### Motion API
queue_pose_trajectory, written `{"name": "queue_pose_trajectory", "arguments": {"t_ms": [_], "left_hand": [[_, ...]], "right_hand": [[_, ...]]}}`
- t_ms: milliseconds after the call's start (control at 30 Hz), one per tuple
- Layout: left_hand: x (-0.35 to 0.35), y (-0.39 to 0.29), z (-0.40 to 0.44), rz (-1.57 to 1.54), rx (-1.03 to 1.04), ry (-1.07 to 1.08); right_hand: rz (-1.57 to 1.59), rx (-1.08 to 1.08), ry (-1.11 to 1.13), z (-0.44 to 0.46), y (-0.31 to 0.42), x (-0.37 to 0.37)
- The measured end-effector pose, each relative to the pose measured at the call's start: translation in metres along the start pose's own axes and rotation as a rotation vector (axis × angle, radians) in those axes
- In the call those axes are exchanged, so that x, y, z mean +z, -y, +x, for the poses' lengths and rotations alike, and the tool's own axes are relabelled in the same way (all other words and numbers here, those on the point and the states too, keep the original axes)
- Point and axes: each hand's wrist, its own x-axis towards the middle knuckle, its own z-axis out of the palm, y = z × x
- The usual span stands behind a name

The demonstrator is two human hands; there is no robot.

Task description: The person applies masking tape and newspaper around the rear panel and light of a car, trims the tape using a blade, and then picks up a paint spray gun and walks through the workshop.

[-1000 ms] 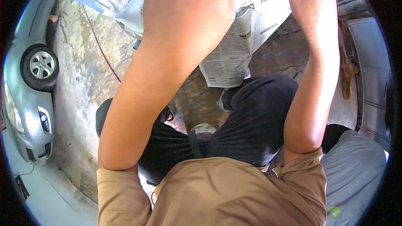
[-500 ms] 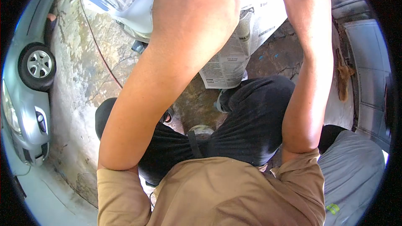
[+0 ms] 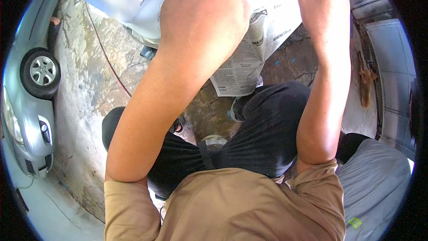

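At the top of the head view, my left hand (image 3: 203, 18) shows its back, over the pale, bright car body panel (image 3: 138, 18). One finger points up past the frame's edge; the others curl under, and what they hold, if anything, is hidden. My right hand (image 3: 322, 1) is at the top right, thumb and fingers pinched together. Its fingertips are cut off by the frame, so I cannot tell what is in them. Between my hands a newspaper sheet (image 3: 240, 72) hangs against the panel, its lower edge above my knee.
A silver car (image 3: 35, 120) stands to the left. A thin hose (image 3: 104, 53) runs across the worn concrete floor (image 3: 78, 107). Under the panel is a small dark object (image 3: 147, 52). A brown animal-like shape (image 3: 366, 85) lies far right, near grey cloth (image 3: 379, 174).
My left hand has shifted slightly left and down, and one finger now points up more plainly. My right arm has edged left, with its fingers still pinched. The newspaper hangs almost as before.
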Motion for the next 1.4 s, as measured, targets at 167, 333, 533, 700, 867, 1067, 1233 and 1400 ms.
{"name": "queue_pose_trajectory", "arguments": {"t_ms": [167, 333, 533, 700, 867, 1067, 1233, 1400], "left_hand": [[0.001, -0.001, 0.000, -0.005, -0.023, 0.032], [-0.008, -0.006, 0.000, -0.035, -0.037, 0.070], [0.005, 0.000, -0.004, 0.025, -0.026, 0.068], [0.005, 0.001, -0.004, 0.005, 0.035, -0.007], [0.006, 0.003, -0.003, -0.039, 0.019, -0.003], [0.007, 0.005, -0.004, -0.046, 0.025, -0.036], [0.009, 0.006, -0.002, -0.059, 0.026, -0.046], [0.007, 0.006, -0.001, -0.067, 0.022, -0.064]], "right_hand": [[-0.042, 0.021, 0.002, -0.003, 0.001, -0.004], [-0.038, 0.062, 0.007, -0.005, 0.019, -0.017], [0.162, 0.356, 0.130, -0.028, -0.019, -0.033], [0.254, 0.409, 0.109, -0.036, -0.009, -0.014], [0.374, 0.672, 0.421, -0.027, 0.017, -0.017], [0.310, 0.539, 0.397, -0.034, 0.014, -0.003], [0.309, 0.548, 0.401, -0.034, 0.014, -0.002], [0.296, 0.531, 0.397, -0.034, 0.014, 0.000]]}}
